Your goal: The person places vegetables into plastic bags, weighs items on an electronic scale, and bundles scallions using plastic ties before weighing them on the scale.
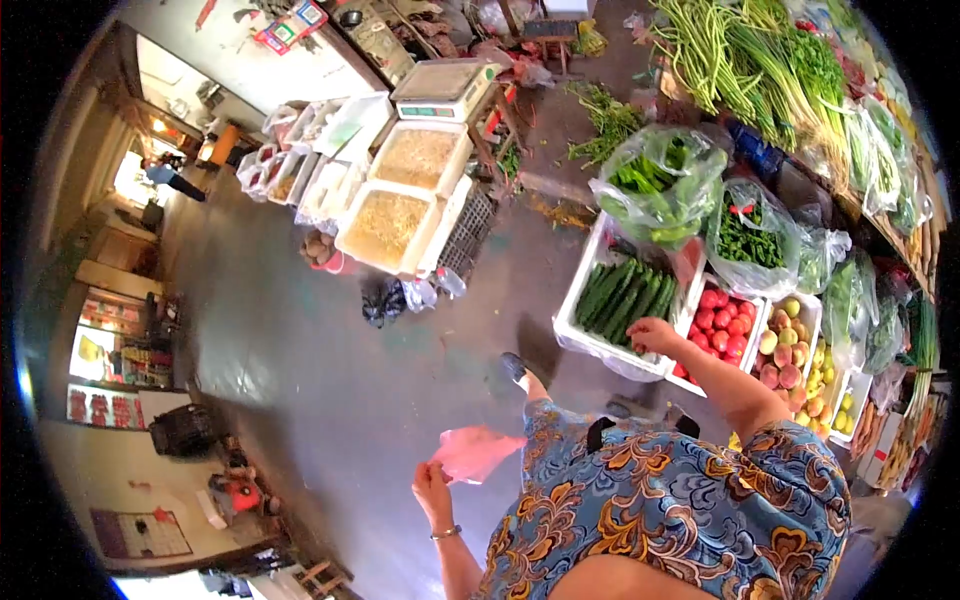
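Our L hand [432, 490] pinches a thin pink bag [478, 453] by its edge, w/ fingers and thumb pressed tight; the bag sticks out to the right of that hand, over the gray floor [260, 330]. A band [446, 533] is on our L wrist. Our R hand [655, 337] is well apart from it, at the near edge of the cucumbers [625, 300], fingers curled. We can't tell if it touches one or pinches anything. The cukes lie side by side in a white box [573, 325] under and just past that hand. Red tomatoes [735, 315] are right of it, partly under our R arm, then peaches [785, 350] a bit farther right. Ahead of our R hand we see a clear bag w/ green leaves [655, 180]. Way ahead of our L hand, pale sprouts [390, 222] fill a tray, w/ a scale [440, 88] past them.
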### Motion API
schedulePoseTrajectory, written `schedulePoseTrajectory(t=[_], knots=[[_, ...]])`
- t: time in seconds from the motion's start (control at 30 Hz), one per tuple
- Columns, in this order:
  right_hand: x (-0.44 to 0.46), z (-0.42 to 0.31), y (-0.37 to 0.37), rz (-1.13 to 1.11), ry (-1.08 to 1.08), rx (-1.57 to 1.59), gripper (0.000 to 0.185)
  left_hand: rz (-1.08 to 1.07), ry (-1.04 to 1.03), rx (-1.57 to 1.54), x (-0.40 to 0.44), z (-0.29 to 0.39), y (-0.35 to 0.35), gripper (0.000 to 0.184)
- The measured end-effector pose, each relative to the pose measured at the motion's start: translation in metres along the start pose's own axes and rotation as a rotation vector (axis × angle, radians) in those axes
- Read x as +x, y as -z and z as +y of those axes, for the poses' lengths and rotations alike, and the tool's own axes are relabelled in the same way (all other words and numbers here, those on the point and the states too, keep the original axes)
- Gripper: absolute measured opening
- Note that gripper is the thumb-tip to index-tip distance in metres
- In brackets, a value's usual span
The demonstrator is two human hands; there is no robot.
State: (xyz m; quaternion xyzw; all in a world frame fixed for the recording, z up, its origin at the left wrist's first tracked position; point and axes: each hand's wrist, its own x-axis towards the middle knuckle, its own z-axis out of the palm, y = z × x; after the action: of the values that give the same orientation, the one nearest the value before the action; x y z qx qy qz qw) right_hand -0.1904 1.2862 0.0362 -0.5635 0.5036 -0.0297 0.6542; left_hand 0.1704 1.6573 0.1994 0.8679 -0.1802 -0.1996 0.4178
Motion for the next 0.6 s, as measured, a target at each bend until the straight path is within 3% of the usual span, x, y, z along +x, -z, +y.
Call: schedulePoseTrajectory(t=[0.03, 0.13, 0.27, 0.33, 0.47, 0.53, 0.57, 0.6], knots=[[0.020, 0.002, -0.009, 0.012, 0.075, -0.056, 0.023, -0.038, -0.007, -0.058, 0.028, 0.012, -0.003, 0.015], [0.050, 0.000, -0.029, 0.061, -0.016, -0.034, 0.026, -0.140, -0.083, -0.079, 0.106, 0.050, -0.012, 0.015], [0.058, 0.006, -0.048, 0.223, -0.346, 0.142, 0.022, -0.339, -0.177, -0.072, 0.193, 0.099, -0.021, 0.016], [0.062, 0.009, -0.059, 0.255, -0.392, 0.150, 0.019, -0.372, -0.226, 0.023, 0.250, 0.108, -0.034, 0.016], [0.080, 0.051, -0.079, 0.230, -0.421, 0.132, 0.016, -0.388, -0.350, -0.082, 0.375, 0.200, -0.072, 0.019], [0.094, 0.086, -0.085, 0.171, -0.128, -0.019, 0.016, -0.405, -0.341, -0.155, 0.419, 0.270, -0.094, 0.019], [0.082, 0.036, -0.085, 0.242, -0.423, 0.549, 0.014, -0.427, -0.414, -0.219, 0.449, 0.292, -0.109, 0.018], [0.075, 0.013, -0.087, 0.254, -0.434, 0.565, 0.014, -0.451, -0.478, -0.276, 0.477, 0.314, -0.123, 0.017]])
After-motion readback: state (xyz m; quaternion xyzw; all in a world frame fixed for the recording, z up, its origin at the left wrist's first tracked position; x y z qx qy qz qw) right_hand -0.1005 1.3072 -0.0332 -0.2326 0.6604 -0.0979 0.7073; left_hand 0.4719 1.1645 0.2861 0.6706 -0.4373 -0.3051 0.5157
